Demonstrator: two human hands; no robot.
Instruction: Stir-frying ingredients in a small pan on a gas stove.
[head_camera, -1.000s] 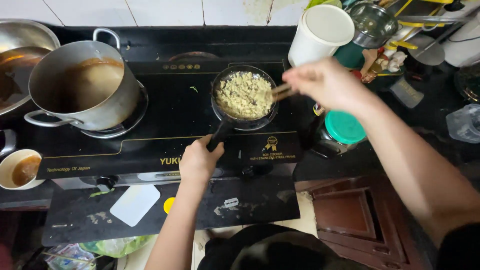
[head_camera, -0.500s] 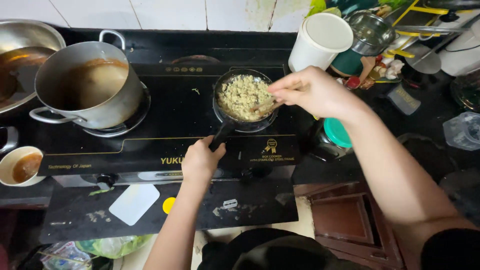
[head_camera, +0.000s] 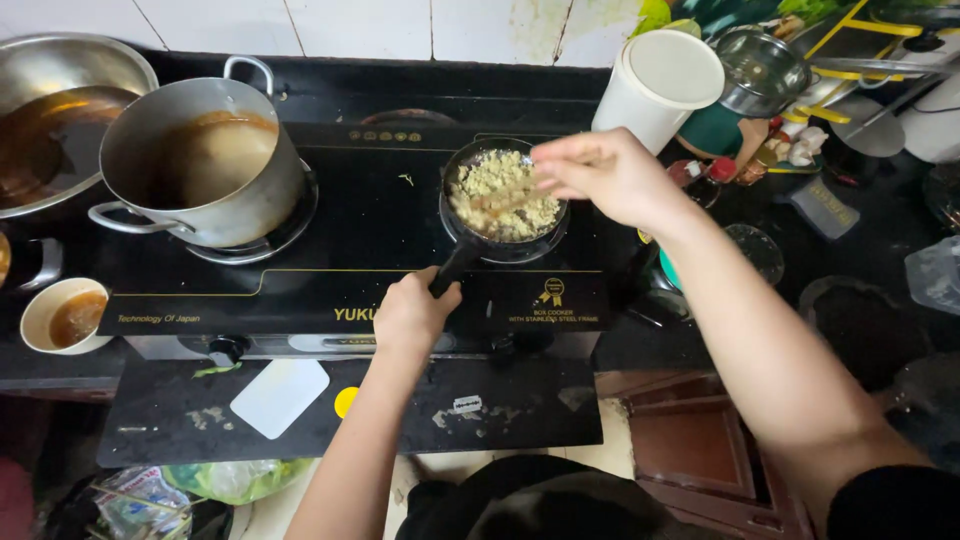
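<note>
Your left hand (head_camera: 412, 312) is clenched around the dark handle of the small pan (head_camera: 503, 200), which sits on the black stove (head_camera: 350, 250) just ahead of that hand. Your right hand (head_camera: 605, 175) hovers over the pan's far right rim, fingers pinched on what looks like a pair of wooden sticks (head_camera: 500, 198), blurred, so you cannot be sure of the exact grip. The pan holds a pale, crumbly food (head_camera: 500, 180) heaped to the rim. Judge the pan as light and stiff but hot, with a slick metal wall, so the handle is the place to hold; the crumbs are loose and soft and will likely spill if the pan tips. To the left of your left hand stands a large steel pot (head_camera: 200, 170) of brown liquid, surely heavy, best taken by its side loops. Beyond your right hand stands a white cup (head_camera: 660, 90).
</note>
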